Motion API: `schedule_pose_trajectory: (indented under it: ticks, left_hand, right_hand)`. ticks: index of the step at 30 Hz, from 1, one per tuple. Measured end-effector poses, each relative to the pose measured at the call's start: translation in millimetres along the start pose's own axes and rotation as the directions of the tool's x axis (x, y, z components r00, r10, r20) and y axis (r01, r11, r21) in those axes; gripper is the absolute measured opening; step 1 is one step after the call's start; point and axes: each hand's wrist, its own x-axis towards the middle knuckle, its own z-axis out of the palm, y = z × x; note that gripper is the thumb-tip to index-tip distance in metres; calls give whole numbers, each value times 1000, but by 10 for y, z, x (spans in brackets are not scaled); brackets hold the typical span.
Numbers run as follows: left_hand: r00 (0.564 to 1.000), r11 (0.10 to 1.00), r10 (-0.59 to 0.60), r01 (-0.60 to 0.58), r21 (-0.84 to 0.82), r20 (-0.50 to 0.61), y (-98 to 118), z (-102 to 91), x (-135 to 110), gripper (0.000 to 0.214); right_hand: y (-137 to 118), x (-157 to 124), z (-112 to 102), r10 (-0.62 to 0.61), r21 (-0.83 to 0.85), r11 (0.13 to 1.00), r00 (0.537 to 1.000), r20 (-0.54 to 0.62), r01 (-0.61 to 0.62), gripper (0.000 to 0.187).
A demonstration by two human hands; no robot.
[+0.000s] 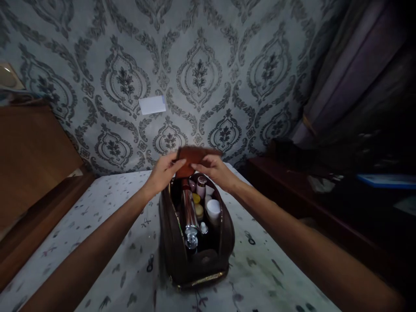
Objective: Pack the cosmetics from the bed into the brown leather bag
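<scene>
A dark brown toiletry bag (195,260) stands open on a patterned white table (107,225). Inside it are several bottles and jars, among them a tall silver-capped bottle (190,216) and a white-lidded jar (213,209). Both my hands are at the bag's far end, holding up its brown flap (195,156). My left hand (165,171) pinches the flap's left part with closed fingers. My right hand (214,169) grips its right part the same way.
A wall with grey damask wallpaper rises right behind the table, with a white rectangle (152,105) on it. A wooden headboard (32,156) stands on the left. On the right are a dark low shelf (325,203) and a curtain (354,73).
</scene>
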Motion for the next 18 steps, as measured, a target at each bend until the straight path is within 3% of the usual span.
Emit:
schedule_pose_trajectory:
  ticks: [2,5,9,12,15,18]
  left_hand:
    - [990,973,111,-127,194,92,129,-15,-160,27]
    - [964,880,184,-249,404,193,250,-9,-432,28]
    - [949,780,235,-313,542,211,283,79,-736,33]
    - [949,781,237,-314,539,210,317,113,-890,33]
    - [940,855,234,-320,408,249,361,19,-963,33]
    - [979,960,142,-172,222,144,271,-185,-868,35]
  right_hand:
    - [-87,-180,22,-10,-75,997,1000,-2,10,29]
    - [-169,-499,39,-55,-195,980,998,-29,48,21]
    - [-204,-952,100,-253,-500,845,965,-62,190,20]
    - [-206,-1232,155,-293,-599,774,955,-51,206,24]
    - [-228,-1386,149,-298,-603,769,953,-48,210,24]
    - [-265,-1336,62,-284,-559,808,954,-90,188,25]
